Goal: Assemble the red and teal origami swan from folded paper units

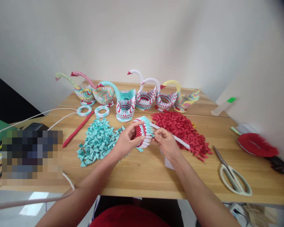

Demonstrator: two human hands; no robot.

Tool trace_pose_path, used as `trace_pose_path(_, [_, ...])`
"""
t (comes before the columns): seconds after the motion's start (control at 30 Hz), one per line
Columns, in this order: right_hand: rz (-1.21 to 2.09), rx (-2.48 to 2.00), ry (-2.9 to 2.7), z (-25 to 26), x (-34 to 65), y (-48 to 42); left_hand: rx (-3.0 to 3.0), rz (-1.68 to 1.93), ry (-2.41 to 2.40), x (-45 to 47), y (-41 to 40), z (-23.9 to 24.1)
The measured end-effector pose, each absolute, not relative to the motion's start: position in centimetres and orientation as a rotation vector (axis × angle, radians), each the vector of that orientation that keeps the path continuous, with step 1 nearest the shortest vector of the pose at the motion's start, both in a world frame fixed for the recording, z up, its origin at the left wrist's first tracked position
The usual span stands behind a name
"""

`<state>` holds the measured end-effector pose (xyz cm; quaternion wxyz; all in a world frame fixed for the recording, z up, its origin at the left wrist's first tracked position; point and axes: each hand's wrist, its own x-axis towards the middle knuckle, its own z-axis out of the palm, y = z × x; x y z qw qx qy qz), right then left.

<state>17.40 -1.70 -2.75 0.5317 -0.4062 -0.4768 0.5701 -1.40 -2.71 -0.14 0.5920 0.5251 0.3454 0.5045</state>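
My left hand is closed around a folded-paper ring body patterned in red, white and turquoise, tilted on its side above the table. At its right edge, the fingers of my right hand pinch a small turquoise folded-paper piece against the ring's spiky edge. To the left lies a heap of turquoise paper pieces. Behind my right hand spreads a pile of red paper pieces, with a white paper strip lying across its near side.
Several paper swans stand along the back, including a turquoise swan. Two paper rings and a red paper rod lie left. Scissors and a red paper ring are right. Cables run across the left side.
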Motion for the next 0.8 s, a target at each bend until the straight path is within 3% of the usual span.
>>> trace_pose_path(0.8, [1.351,-0.953,-1.297,-3.02,18.04,-1.45,1.099,1.128,0.772,-1.88,-2.45,-0.03])
